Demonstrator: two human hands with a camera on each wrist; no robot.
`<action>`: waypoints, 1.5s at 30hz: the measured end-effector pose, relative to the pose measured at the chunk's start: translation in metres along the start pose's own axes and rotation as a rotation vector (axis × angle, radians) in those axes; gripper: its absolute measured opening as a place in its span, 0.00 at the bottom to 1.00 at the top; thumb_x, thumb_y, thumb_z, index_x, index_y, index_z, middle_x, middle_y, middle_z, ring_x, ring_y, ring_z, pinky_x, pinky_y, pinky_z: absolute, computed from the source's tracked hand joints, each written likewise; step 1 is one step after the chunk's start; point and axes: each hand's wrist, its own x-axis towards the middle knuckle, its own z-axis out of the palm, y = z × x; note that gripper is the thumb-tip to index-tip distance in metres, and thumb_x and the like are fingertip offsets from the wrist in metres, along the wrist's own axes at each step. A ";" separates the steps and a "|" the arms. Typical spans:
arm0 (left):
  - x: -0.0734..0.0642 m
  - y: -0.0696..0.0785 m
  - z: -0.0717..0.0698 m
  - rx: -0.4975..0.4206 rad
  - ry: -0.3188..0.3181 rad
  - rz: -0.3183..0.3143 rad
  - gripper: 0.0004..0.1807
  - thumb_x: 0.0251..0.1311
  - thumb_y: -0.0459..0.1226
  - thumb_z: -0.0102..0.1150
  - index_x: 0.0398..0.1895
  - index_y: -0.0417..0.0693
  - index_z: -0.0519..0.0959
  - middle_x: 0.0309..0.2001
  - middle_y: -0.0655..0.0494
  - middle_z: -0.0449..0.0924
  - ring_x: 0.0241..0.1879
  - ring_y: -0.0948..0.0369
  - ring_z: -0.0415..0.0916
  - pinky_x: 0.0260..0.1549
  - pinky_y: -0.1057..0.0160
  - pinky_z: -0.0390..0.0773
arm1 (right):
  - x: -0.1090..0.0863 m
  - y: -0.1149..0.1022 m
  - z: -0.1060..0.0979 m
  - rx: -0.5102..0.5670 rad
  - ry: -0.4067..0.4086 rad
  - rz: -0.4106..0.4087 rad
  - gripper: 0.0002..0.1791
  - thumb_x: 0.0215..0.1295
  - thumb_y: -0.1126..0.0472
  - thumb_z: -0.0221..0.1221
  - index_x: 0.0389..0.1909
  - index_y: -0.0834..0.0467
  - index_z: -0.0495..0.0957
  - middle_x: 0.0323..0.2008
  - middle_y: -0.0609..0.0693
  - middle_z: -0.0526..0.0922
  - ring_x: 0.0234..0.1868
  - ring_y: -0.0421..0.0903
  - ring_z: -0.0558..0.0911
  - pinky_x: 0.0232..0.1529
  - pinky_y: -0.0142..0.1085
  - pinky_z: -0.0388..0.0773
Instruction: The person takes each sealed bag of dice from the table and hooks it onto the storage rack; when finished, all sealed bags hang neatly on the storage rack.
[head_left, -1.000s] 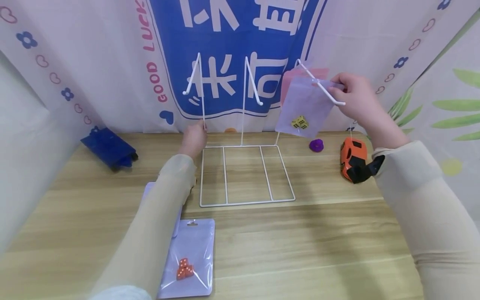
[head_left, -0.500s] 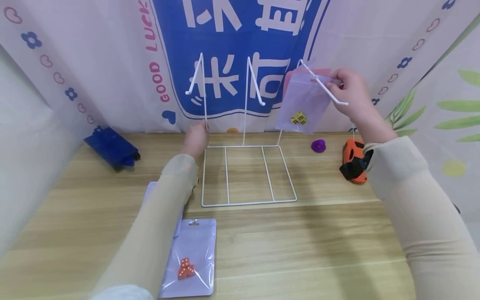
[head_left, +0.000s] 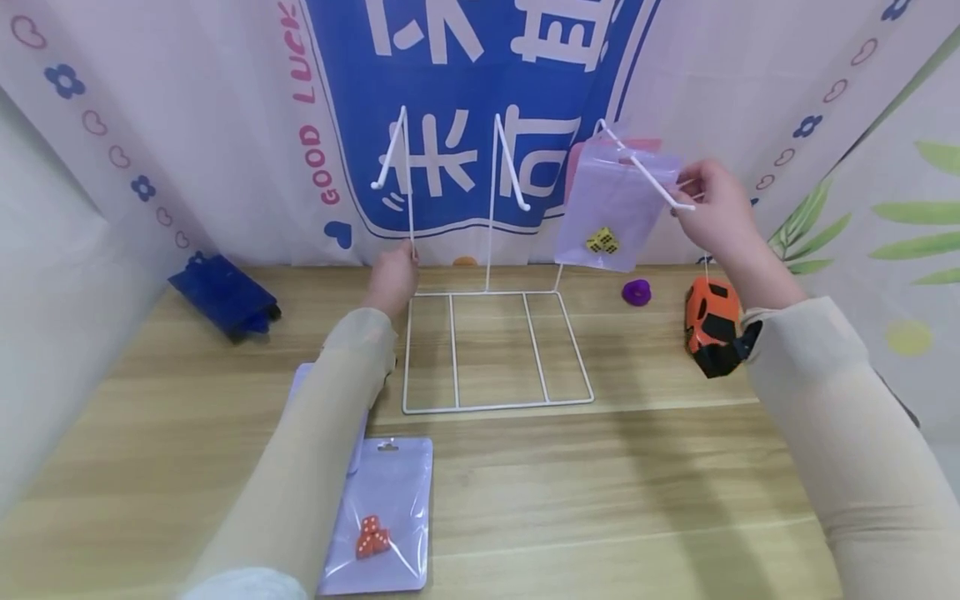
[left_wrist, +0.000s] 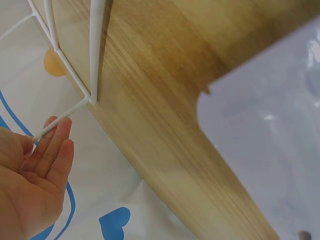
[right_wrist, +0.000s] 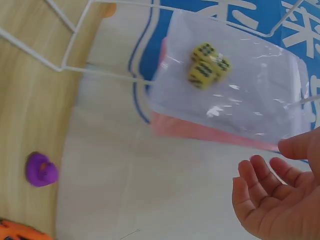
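Note:
A white wire display rack [head_left: 498, 406] stands on the wooden table, with three hooks along its top. My left hand [head_left: 392, 279] pinches its left upright low down, thumb against fingers around the wire [left_wrist: 62, 116]. On the right hook hangs a translucent lilac pouch [head_left: 611, 200] with yellow dice [right_wrist: 207, 67] inside. Behind it is a pink pouch [right_wrist: 192, 130], mostly covered. My right hand [head_left: 712, 204] is beside the lilac pouch's right edge near the hook's tip. In the right wrist view its fingers are loosely bent, with the thumb close to the pouch edge.
A lilac pouch with red dice [head_left: 372, 537] lies at the front left, another pouch [head_left: 300, 379] partly under my left forearm. A dark blue folded item [head_left: 225, 296] lies back left. A purple rubber duck [right_wrist: 41, 170] and an orange toy car [head_left: 708, 312] are at right.
My right hand has let go of the lilac pouch's upper corner and shifted slightly right and down. The pouch now hangs from the right hook. My left hand stays on the upright.

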 end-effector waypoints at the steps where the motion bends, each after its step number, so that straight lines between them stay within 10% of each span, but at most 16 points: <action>1: 0.000 0.000 0.000 0.000 0.001 0.003 0.07 0.68 0.34 0.39 0.41 0.41 0.67 0.31 0.44 0.75 0.33 0.49 0.74 0.33 0.54 0.74 | -0.003 0.006 0.001 0.003 -0.014 0.006 0.19 0.69 0.59 0.45 0.54 0.68 0.62 0.40 0.56 0.70 0.35 0.44 0.71 0.33 0.31 0.72; 9: 0.001 0.000 -0.001 0.003 0.023 0.022 0.07 0.68 0.34 0.39 0.40 0.40 0.68 0.33 0.42 0.76 0.36 0.46 0.75 0.36 0.51 0.74 | -0.030 0.021 0.057 -0.107 -0.292 -0.181 0.12 0.65 0.64 0.51 0.38 0.71 0.73 0.29 0.60 0.76 0.24 0.46 0.72 0.25 0.35 0.72; 19: 0.007 0.001 -0.004 -0.012 0.002 0.015 0.08 0.69 0.34 0.38 0.41 0.41 0.68 0.33 0.43 0.76 0.35 0.49 0.74 0.35 0.53 0.74 | -0.115 -0.054 0.178 -0.249 -0.792 -0.486 0.06 0.57 0.59 0.60 0.24 0.55 0.75 0.22 0.43 0.75 0.25 0.40 0.73 0.29 0.32 0.72; 32: 0.003 -0.001 -0.001 -0.013 -0.017 0.010 0.07 0.68 0.34 0.38 0.41 0.40 0.68 0.33 0.42 0.76 0.35 0.48 0.74 0.36 0.53 0.74 | -0.161 -0.084 0.256 -0.665 -0.705 -0.698 0.26 0.48 0.40 0.64 0.41 0.56 0.77 0.36 0.47 0.73 0.34 0.43 0.73 0.26 0.33 0.73; 45: 0.001 0.000 -0.002 -0.004 -0.017 0.008 0.08 0.68 0.34 0.39 0.41 0.40 0.68 0.33 0.42 0.76 0.35 0.47 0.74 0.36 0.52 0.74 | -0.148 -0.094 0.260 -0.554 -0.847 -0.535 0.13 0.47 0.53 0.68 0.28 0.56 0.77 0.29 0.47 0.73 0.28 0.40 0.71 0.23 0.30 0.71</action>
